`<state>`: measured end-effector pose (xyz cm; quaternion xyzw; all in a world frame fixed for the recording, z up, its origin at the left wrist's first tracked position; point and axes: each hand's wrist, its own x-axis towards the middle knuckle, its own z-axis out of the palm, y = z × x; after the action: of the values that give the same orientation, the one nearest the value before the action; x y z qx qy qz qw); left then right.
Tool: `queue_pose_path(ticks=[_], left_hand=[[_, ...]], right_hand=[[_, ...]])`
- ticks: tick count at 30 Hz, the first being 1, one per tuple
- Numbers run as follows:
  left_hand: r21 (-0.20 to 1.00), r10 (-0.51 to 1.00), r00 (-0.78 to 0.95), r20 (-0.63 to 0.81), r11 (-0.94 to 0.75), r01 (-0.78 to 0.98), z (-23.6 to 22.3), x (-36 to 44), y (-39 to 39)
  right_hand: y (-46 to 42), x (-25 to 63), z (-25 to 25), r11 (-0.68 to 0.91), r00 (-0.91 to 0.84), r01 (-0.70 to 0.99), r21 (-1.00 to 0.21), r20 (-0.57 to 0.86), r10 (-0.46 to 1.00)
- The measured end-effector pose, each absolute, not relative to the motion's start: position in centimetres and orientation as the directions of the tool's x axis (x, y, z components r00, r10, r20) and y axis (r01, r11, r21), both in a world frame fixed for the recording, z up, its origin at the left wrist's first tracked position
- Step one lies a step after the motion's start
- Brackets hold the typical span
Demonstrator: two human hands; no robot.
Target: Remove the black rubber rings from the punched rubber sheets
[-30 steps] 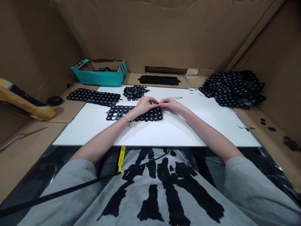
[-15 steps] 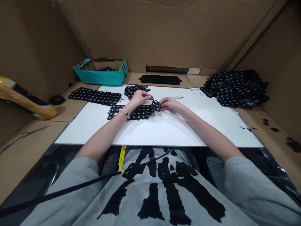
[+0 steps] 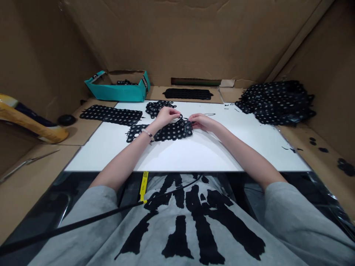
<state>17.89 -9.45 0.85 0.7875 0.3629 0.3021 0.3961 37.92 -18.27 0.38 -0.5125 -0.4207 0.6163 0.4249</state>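
Note:
A black rubber-like sheet (image 3: 173, 131) with rows of pale round spots lies on the white board under my hands. My left hand (image 3: 167, 115) is closed in a pinch above it, with a small black ring (image 3: 181, 116) at the fingertips. My right hand (image 3: 202, 121) has its fingers bent together at the sheet's upper right corner; the exact grip is partly hidden. Just behind my left hand sits a heap of loose black rings (image 3: 156, 107). Beyond my right hand lies a thin pair of tweezers or similar pointed metal tool (image 3: 210, 114).
Another spotted sheet (image 3: 111, 114) lies at the left, near a teal box (image 3: 119, 93) holding black pieces. A black strip stack (image 3: 188, 94) lies at the back, a large sheet pile (image 3: 277, 103) at right. Scissors (image 3: 30, 161) and a yellow bottle (image 3: 33, 122) are far left.
The sheet's right end, bunched up and lifted before, now lies flatter and reaches further right. My right hand has shifted slightly; my left hand stays nearly in place.

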Motion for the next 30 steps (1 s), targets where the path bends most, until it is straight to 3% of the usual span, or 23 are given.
queue_pose_path(ticks=[4,8,14,19,25,27,30], left_hand=[[0.705,0.739,0.595,0.315,-0.602,0.375,1.0,18.6,-11.6],[0.66,0.714,0.608,0.347,-0.646,0.382,1.3,18.9,-12.9],[0.69,0.752,0.592,0.29,-0.593,0.414,1.5,19.0,-12.8],[0.779,0.788,0.578,0.215,-0.495,0.385,1.0,18.8,-12.0],[0.878,0.769,0.639,0.022,-0.321,0.355,1.6,17.9,-11.4],[0.861,0.808,0.582,0.093,-0.359,0.36,1.9,17.3,-10.7],[0.749,0.868,0.369,0.331,-0.48,0.457,1.7,15.9,-8.6]], right_hand=[[-18.6,37.6,0.3,-0.249,-0.064,-0.056,-0.967,-0.246,0.967],[-18.7,36.9,-0.4,-0.14,-0.03,0.104,-0.985,-0.144,0.989],[-18.3,36.3,-1.7,-0.036,0.074,0.198,-0.98,-0.022,0.997],[-18.2,36.0,-1.9,-0.037,0.143,0.251,-0.967,-0.001,0.99],[-18.3,35.9,-1.4,-0.096,0.189,0.275,-0.957,-0.044,0.981],[-18.3,35.9,-1.3,-0.112,0.174,0.227,-0.968,-0.073,0.982],[-18.4,35.8,-1.3,-0.126,0.16,0.178,-0.976,-0.097,0.982]])
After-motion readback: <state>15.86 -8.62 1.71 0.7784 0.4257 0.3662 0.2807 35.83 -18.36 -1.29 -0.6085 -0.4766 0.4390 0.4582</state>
